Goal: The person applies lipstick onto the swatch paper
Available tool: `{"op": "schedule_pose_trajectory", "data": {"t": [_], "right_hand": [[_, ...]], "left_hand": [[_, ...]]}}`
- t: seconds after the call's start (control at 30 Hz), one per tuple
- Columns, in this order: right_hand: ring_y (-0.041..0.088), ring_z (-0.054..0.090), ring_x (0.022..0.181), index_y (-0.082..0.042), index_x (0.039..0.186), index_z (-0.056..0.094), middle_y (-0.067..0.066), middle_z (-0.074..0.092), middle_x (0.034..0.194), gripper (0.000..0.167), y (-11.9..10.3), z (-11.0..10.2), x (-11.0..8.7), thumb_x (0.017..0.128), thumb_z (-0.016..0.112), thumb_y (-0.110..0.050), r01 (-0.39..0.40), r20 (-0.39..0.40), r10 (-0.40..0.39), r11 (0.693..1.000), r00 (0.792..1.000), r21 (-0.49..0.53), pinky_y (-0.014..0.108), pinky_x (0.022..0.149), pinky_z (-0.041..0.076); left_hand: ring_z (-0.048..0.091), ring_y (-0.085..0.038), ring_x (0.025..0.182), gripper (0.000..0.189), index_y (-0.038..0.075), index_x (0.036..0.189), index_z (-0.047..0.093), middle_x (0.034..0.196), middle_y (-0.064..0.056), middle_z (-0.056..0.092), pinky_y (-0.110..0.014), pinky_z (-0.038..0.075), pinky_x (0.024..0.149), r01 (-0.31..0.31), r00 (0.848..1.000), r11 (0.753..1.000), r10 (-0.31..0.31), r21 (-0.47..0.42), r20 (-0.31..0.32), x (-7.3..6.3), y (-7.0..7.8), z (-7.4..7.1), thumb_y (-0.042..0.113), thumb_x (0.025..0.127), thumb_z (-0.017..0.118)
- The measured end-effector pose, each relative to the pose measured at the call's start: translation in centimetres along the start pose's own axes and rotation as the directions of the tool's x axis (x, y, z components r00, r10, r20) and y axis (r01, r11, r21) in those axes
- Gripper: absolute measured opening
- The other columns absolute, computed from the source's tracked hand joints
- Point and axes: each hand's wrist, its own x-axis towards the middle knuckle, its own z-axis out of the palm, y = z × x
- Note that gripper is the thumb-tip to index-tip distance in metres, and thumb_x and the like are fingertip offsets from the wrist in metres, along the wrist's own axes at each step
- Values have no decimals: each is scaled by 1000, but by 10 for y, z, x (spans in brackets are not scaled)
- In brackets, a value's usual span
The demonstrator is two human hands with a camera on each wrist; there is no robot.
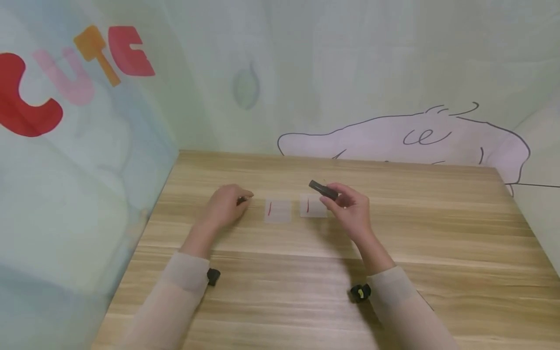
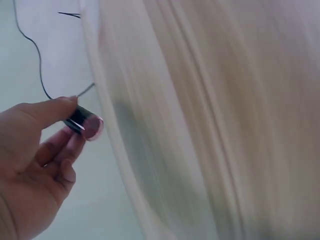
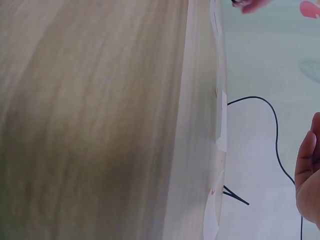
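Observation:
In the head view my left hand [image 1: 225, 206] lies left of two small whitish slips. It pinches a short dark cylinder [image 2: 80, 120], whose reddish round end shows in the left wrist view. My right hand [image 1: 351, 209] holds a thick black marker [image 1: 323, 189] between thumb and fingers, above the right slip [image 1: 314, 209]. The marker's blunt end points up-left. Each slip bears one red stroke; the left slip [image 1: 280, 214] lies between the hands. In the right wrist view only part of the right hand [image 3: 309, 175] shows, and the marker is hidden.
The wood-grain table [image 1: 280, 291] runs back to a printed curtain [image 1: 350, 63] with colourful letters and a line drawing. Black wrist cameras sit at the left cuff [image 1: 192, 270] and right cuff [image 1: 391, 284].

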Motion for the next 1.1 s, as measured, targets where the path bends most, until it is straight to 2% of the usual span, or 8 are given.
{"op": "schedule_pose_trajectory", "data": {"t": [0.17, 0.33, 0.43, 0.5, 0.6, 0.8, 0.93, 1.1], "right_hand": [[14, 53, 56, 6, 105, 72, 21, 70, 86, 25, -20, -2, -1, 82, 80, 7, 15, 5, -15, 1000, 1000, 13, 15, 47, 35], [15, 53, 57, 8, 105, 71, 23, 70, 88, 23, -39, -4, -4, 83, 78, 7, 12, 23, -13, 999, 1000, 34, 15, 47, 35], [16, 53, 57, 9, 106, 71, 24, 71, 90, 23, -39, -5, -5, 84, 78, 7, 6, 26, -8, 999, 1000, 47, 15, 48, 35], [15, 53, 57, 8, 106, 71, 23, 71, 91, 24, -38, -4, -6, 83, 78, 7, 5, 25, -7, 998, 1000, 56, 15, 48, 36], [11, 54, 57, 8, 106, 70, 24, 71, 92, 24, -37, -3, -6, 83, 78, 8, 12, 26, -13, 998, 1000, 68, 15, 48, 37], [9, 54, 57, 8, 105, 71, 22, 71, 91, 24, -38, 0, -7, 83, 78, 8, 5, 27, -8, 997, 1000, 82, 15, 47, 36], [10, 53, 58, 4, 106, 73, 19, 71, 91, 24, -29, 3, -8, 83, 79, 6, -14, 28, 12, 997, 1000, 74, 16, 47, 35], [13, 54, 60, 5, 106, 72, 22, 72, 95, 24, -36, 5, -9, 83, 79, 6, -17, 47, 14, 998, 999, 53, 17, 50, 38]], "left_hand": [[66, -28, 108, 26, 5, 121, 73, 115, -13, 72, -47, 51, 100, -38, 990, 989, 18, -143, -140, -3, 11, 9, 10, 95, 70], [69, -24, 98, 25, 4, 117, 74, 106, -9, 75, -43, 55, 86, -94, 952, 960, 10, -263, -305, -6, 22, 20, 9, 92, 74], [69, -22, 95, 24, 5, 115, 75, 104, -7, 75, -38, 54, 77, -105, 930, 928, -36, -357, -366, -6, 30, 26, 10, 92, 76], [69, -21, 94, 25, 5, 116, 75, 103, -7, 76, -33, 52, 75, -78, 925, 887, -105, -455, -364, -6, 37, 28, 12, 92, 76], [68, -19, 97, 28, 5, 118, 73, 106, -7, 75, -28, 53, 80, -12, 923, 781, -232, -625, -308, -5, 48, 30, 16, 93, 75], [65, -19, 107, 35, 6, 124, 68, 115, -7, 71, -25, 54, 91, 100, 899, 488, -417, -867, -131, -1, 68, 34, 18, 93, 76], [64, -13, 102, 37, 5, 127, 65, 116, -3, 70, -28, 55, 88, 125, 881, 301, -471, -945, -33, 1, 81, 38, 16, 93, 75], [65, -8, 88, 28, 4, 121, 64, 108, -1, 72, -21, 54, 78, 62, 876, 87, -482, -994, 13, 3, 93, 42, 9, 95, 71]]}}
